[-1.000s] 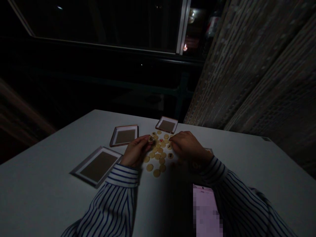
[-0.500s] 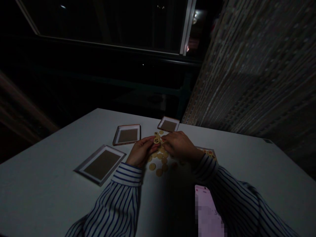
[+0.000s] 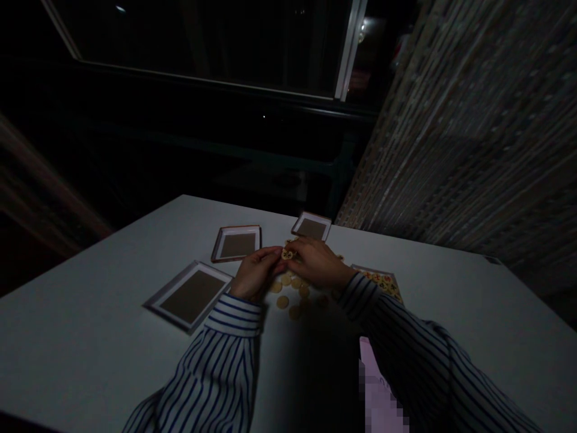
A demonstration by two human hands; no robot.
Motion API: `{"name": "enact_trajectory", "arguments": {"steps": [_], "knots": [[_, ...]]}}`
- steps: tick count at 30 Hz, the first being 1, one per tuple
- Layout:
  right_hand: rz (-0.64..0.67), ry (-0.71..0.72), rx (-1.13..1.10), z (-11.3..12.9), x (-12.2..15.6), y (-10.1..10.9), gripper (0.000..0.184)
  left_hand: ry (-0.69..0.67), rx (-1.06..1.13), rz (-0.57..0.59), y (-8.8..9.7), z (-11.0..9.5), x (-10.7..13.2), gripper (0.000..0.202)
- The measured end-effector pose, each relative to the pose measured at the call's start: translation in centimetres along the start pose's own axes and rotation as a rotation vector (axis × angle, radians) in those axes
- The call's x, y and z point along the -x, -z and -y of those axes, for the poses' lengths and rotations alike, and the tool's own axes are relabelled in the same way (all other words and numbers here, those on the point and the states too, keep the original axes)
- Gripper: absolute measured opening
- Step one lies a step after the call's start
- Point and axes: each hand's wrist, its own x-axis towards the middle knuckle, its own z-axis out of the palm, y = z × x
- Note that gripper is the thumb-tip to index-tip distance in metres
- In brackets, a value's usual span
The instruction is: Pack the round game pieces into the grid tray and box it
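Note:
Over the middle of the white table, my left hand (image 3: 253,273) pinches a round Chinese chess piece (image 3: 287,255) with dark markings facing me. My right hand (image 3: 321,263) meets it from the other side, its thumb and fingers closed at the same piece. Whether other pieces are tucked in either hand is hidden. Beneath the hands lie several loose pale chess pieces (image 3: 282,302), most showing blank faces. Right of my right wrist, a shallow tray (image 3: 395,279) holds rows of pieces with red and black characters, partly covered by my sleeve.
Three shallow trays with bare brown bottoms lie on the table (image 3: 112,264): a left tray (image 3: 193,294), a middle tray (image 3: 238,245) and a far tray (image 3: 312,228). A phone (image 3: 381,394) lies by my right forearm. A bead curtain (image 3: 473,132) hangs behind on the right.
My right hand has shifted left and closed in on the piece at my left fingertips. More of the filled tray now shows. The view has shifted slightly.

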Motion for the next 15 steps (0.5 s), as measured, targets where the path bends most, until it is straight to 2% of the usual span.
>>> {"name": "enact_trajectory", "arguments": {"steps": [3,6,10,15], "knots": [[0.043,-0.038,0.027,0.0,-0.4,-0.6,0.029,-0.147,-0.084,-0.213,0.6,-0.6,-0.3,0.015],[0.111,-0.06,0.075,0.1,-0.6,-1.3,0.03,-0.208,-0.139,-0.317,1.2,-1.2,-0.5,0.017],[0.17,-0.014,0.16,0.5,-0.8,-1.8,0.027,-0.238,-0.2,-0.346,1.8,-0.9,-0.9,0.021],[0.209,0.041,0.259,1.3,-0.9,-2.2,0.021,-0.238,-0.193,-0.345,1.6,-0.6,-1.0,0.023]]}}
